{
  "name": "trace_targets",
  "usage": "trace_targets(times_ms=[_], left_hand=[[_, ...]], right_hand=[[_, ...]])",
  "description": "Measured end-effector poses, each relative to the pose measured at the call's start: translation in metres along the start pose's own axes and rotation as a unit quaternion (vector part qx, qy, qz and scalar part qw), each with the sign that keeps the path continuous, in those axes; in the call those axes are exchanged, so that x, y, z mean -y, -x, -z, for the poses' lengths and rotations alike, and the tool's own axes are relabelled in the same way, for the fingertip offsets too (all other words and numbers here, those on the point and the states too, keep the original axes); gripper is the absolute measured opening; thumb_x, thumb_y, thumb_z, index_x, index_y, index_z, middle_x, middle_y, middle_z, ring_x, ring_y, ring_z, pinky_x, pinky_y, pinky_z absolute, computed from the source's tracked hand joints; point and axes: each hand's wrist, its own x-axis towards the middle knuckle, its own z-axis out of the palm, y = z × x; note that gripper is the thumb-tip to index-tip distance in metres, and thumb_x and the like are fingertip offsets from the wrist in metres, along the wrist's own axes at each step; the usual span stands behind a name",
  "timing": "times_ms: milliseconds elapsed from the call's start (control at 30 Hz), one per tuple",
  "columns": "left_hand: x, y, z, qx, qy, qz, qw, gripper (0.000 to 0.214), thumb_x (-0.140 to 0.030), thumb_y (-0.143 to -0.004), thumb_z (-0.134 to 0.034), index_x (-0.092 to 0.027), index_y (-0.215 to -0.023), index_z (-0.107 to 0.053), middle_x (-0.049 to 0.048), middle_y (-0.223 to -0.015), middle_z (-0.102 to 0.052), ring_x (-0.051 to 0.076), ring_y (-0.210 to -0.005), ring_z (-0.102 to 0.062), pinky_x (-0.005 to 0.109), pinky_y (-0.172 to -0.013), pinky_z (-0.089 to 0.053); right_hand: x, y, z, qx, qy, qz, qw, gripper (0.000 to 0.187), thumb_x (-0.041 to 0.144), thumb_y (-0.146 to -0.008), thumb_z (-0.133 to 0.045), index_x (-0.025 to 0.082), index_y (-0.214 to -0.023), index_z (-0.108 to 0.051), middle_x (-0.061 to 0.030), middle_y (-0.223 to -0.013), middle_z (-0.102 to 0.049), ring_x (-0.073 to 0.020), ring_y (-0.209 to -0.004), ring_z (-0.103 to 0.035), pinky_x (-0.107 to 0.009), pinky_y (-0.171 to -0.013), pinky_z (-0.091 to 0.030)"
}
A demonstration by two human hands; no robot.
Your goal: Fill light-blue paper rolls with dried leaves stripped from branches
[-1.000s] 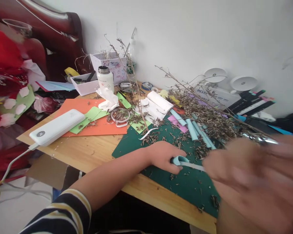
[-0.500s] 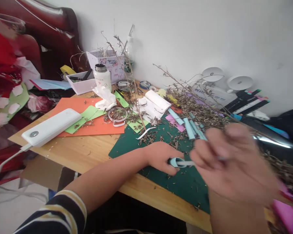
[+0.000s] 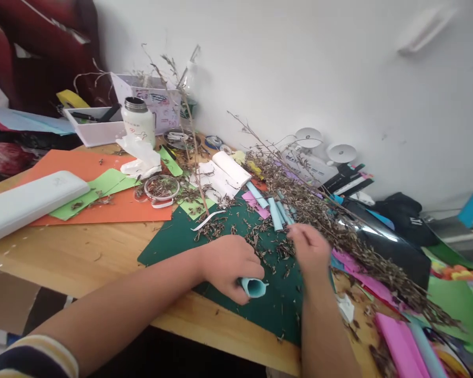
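Note:
My left hand point(image 3: 234, 268) is wrapped round a light-blue paper tube point(image 3: 255, 287), whose open end faces me and to the right. It is held low over the green cutting mat point(image 3: 278, 310). My right hand point(image 3: 311, 249) reaches to the dried leaves point(image 3: 286, 249) beside several rolled blue paper tubes point(image 3: 275, 214). Its thumb and fingers are drawn together; slight blur hides what, if anything, is between them. Crumbled leaf bits lie scattered across the mat.
A heap of dried stems point(image 3: 319, 205) runs along the right. A white bottle point(image 3: 137, 123) stands uncapped behind orange paper point(image 3: 74, 157). A white power bank point(image 3: 31, 202) lies left, a round clear container point(image 3: 161, 188) of leaves near the middle. Pink paper point(image 3: 402, 346) lies front right.
My right hand has drawn away from the tube's mouth, where it held a thin, pale strip-like thing, and moved to the leaves. The view has swung right. My left hand still holds the tube.

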Motion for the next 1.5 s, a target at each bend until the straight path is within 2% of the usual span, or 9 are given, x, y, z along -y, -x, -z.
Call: trace_targets(times_ms=[100, 267, 400, 467, 600, 700, 1000, 1233, 1500], left_hand=[[-0.001, -0.002, 0.004, -0.006, 0.018, -0.022, 1.000, 0.010, -0.032, -0.062, -0.053, -0.022, -0.061, -0.049, 0.0039, -0.055, -0.057, 0.016, -0.052, -0.048, 0.029, -0.049, -0.028], [-0.004, -0.003, 0.012, 0.000, 0.110, 0.033, 0.993, 0.011, -0.036, -0.062, -0.060, -0.026, -0.067, -0.059, 0.0067, -0.072, -0.065, 0.018, -0.065, -0.057, 0.031, -0.062, -0.039], [-0.013, -0.004, 0.014, -0.106, 0.261, 0.099, 0.955, 0.016, -0.033, -0.057, -0.069, -0.024, -0.069, -0.063, 0.0066, -0.079, -0.066, 0.019, -0.074, -0.060, 0.032, -0.072, -0.044], [-0.013, -0.006, 0.013, -0.235, 0.397, 0.191, 0.867, 0.025, -0.038, -0.058, -0.068, -0.021, -0.075, -0.062, 0.0064, -0.077, -0.065, 0.019, -0.073, -0.061, 0.031, -0.069, -0.047], [0.005, -0.010, 0.010, -0.442, 0.577, 0.359, 0.585, 0.034, -0.041, -0.070, -0.057, -0.018, -0.095, -0.053, 0.0017, -0.066, -0.061, 0.012, -0.059, -0.059, 0.023, -0.053, -0.049], [0.022, -0.010, 0.007, -0.462, 0.603, 0.418, 0.499, 0.029, -0.035, -0.076, -0.052, -0.019, -0.100, -0.047, -0.0019, -0.059, -0.057, 0.010, -0.048, -0.056, 0.019, -0.044, -0.047], [0.020, -0.008, -0.006, -0.400, 0.618, 0.411, 0.537, 0.032, -0.037, -0.072, -0.058, -0.021, -0.098, -0.048, -0.0056, -0.056, -0.049, 0.008, -0.044, -0.054, 0.020, -0.041, -0.048], [0.019, -0.006, -0.011, -0.367, 0.592, 0.399, 0.596, 0.038, -0.039, -0.069, -0.060, -0.022, -0.099, -0.045, -0.0045, -0.060, -0.052, 0.009, -0.046, -0.053, 0.019, -0.040, -0.046], [0.016, -0.007, -0.010, -0.375, 0.569, 0.404, 0.610, 0.038, -0.039, -0.066, -0.063, -0.021, -0.095, -0.046, -0.0046, -0.061, -0.050, 0.009, -0.050, -0.053, 0.022, -0.045, -0.048]], right_hand=[[-0.008, -0.006, -0.013, 0.039, 0.042, 0.012, 0.998, 0.024, 0.032, -0.081, -0.042, 0.019, -0.075, -0.061, -0.0053, -0.073, -0.061, -0.0188, -0.072, -0.055, -0.034, -0.067, -0.041], [-0.007, -0.009, -0.015, 0.130, 0.210, 0.024, 0.969, 0.026, 0.031, -0.082, -0.039, 0.020, -0.091, -0.060, -0.0078, -0.095, -0.062, -0.0255, -0.088, -0.053, -0.040, -0.073, -0.036], [-0.004, -0.002, -0.006, 0.113, 0.217, 0.044, 0.969, 0.027, 0.033, -0.082, -0.040, 0.021, -0.101, -0.056, -0.0096, -0.105, -0.058, -0.0260, -0.097, -0.051, -0.042, -0.078, -0.036], [0.001, 0.002, -0.001, 0.105, 0.165, 0.056, 0.979, 0.028, 0.033, -0.081, -0.044, 0.023, -0.106, -0.053, -0.0094, -0.108, -0.056, -0.0259, -0.101, -0.048, -0.043, -0.083, -0.036], [0.015, 0.009, 0.004, 0.170, -0.078, 0.048, 0.981, 0.044, 0.035, -0.082, -0.042, 0.031, -0.125, -0.032, -0.0074, -0.117, -0.047, -0.0187, -0.095, -0.050, -0.037, -0.079, -0.042], [0.021, 0.013, 0.000, 0.210, -0.208, 0.058, 0.954, 0.056, 0.041, -0.081, -0.043, 0.034, -0.131, -0.018, -0.0075, -0.117, -0.045, -0.0136, -0.078, -0.051, -0.033, -0.073, -0.044], [0.036, 0.013, -0.018, 0.215, -0.175, 0.036, 0.960, 0.064, 0.052, -0.077, -0.043, 0.025, -0.133, -0.025, -0.0021, -0.072, -0.057, -0.0130, -0.061, -0.051, -0.027, -0.058, -0.043], [0.042, 0.011, -0.020, 0.218, -0.165, 0.021, 0.962, 0.052, 0.049, -0.078, -0.046, 0.026, -0.124, -0.043, -0.0069, -0.100, -0.062, -0.0172, -0.075, -0.058, -0.029, -0.065, -0.047], [0.048, 0.012, -0.022, 0.177, -0.165, -0.003, 0.970, 0.039, 0.043, -0.080, -0.045, 0.020, -0.110, -0.056, -0.0054, -0.083, -0.066, -0.0146, -0.061, -0.056, -0.027, -0.054, -0.044]])
